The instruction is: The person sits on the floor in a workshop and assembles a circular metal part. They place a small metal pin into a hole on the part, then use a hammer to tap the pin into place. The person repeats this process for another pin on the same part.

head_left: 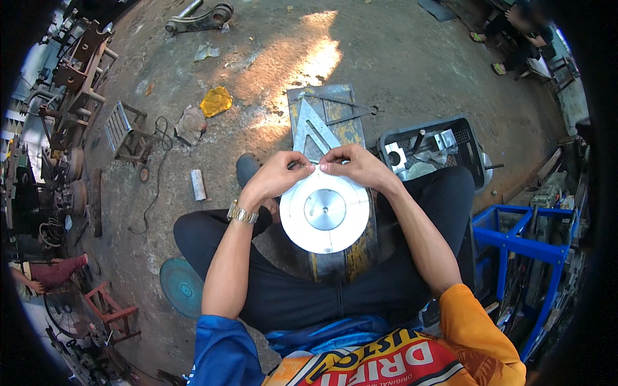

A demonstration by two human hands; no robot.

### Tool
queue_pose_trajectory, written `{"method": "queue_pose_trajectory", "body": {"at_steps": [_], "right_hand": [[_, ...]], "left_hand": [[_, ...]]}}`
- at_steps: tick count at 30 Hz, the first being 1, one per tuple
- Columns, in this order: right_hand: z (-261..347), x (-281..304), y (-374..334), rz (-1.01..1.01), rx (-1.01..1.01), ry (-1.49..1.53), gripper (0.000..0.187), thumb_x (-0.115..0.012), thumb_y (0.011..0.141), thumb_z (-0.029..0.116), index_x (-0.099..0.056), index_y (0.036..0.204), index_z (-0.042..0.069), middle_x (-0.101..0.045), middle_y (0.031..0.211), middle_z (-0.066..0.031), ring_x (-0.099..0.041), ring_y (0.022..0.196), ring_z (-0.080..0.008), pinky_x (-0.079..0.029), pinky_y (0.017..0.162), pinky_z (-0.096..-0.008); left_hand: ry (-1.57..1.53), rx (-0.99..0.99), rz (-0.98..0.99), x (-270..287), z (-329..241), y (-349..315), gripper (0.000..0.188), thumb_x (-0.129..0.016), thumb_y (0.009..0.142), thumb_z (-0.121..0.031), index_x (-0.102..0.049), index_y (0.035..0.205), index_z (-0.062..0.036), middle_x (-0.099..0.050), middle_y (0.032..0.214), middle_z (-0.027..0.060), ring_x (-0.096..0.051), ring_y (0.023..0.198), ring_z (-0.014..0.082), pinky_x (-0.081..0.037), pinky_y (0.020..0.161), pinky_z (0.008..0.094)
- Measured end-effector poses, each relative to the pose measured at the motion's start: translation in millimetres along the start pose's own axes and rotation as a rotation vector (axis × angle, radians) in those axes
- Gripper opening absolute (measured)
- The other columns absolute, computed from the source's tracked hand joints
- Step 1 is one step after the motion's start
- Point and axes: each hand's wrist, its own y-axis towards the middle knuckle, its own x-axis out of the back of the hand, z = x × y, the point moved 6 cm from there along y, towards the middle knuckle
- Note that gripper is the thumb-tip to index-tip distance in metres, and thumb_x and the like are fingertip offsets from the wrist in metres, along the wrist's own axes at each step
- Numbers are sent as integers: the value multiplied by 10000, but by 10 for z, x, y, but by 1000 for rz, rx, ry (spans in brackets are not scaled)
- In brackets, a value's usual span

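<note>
We find the silver disc (324, 211) at the centre of the frame, above a worn bench (353, 134). The left hand (283, 172) and right hand (353, 166) meet at its upper rim, fingertips pinched; we cannot tell what they grasp. We note a triangular square (302, 133) just above and a black crate (463, 136) right of centre.

Sunlit floor (318, 56), glare on disc (325, 212), dark curved edges
</note>
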Motion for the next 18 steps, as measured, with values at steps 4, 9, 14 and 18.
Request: {"method": "queue_pose_trajectory", "body": {"at_steps": [4, 9, 14, 18], "right_hand": [[-4, -25, 9, 25, -75, 25, 321, -704, 907, 281, -745, 1007, -22, -714, 835, -104, -637, 779, -160, -503, 734, -322], [47, -28, 27, -22, -16, 2, 274, -703, 876, 230, -748, 959, -27, -703, 789, -93, -623, 751, -138, -491, 710, -317], [19, -31, 33, -35, -39, 31, 273, -712, 863, 233, -751, 936, -28, -706, 785, -98, -628, 748, -135, -492, 712, -314], [21, -29, 9, -28, -31, 35, 276, -713, 869, 238, -755, 941, -25, -714, 799, -94, -636, 760, -135, -499, 726, -307]], "left_hand": [[-9, -28, 25, -15, -47, 19, 354, -676, 931, -310, -703, 997, 37, -670, 796, 87, -596, 724, 132, -482, 678, 326], [-14, 36, 60, -33, -14, 14, 314, -664, 942, -280, -692, 960, 32, -584, 728, 28, -523, 681, 103, -448, 636, 318], [-15, -33, 35, -34, 14, 49, 292, -657, 944, -257, -682, 934, 33, -562, 706, 1, -495, 667, 85, -431, 616, 308], [-58, -65, 31, -36, 13, 49, 285, -653, 944, -247, -685, 937, 36, -580, 714, -1, -495, 665, 78, -427, 606, 302]]}}
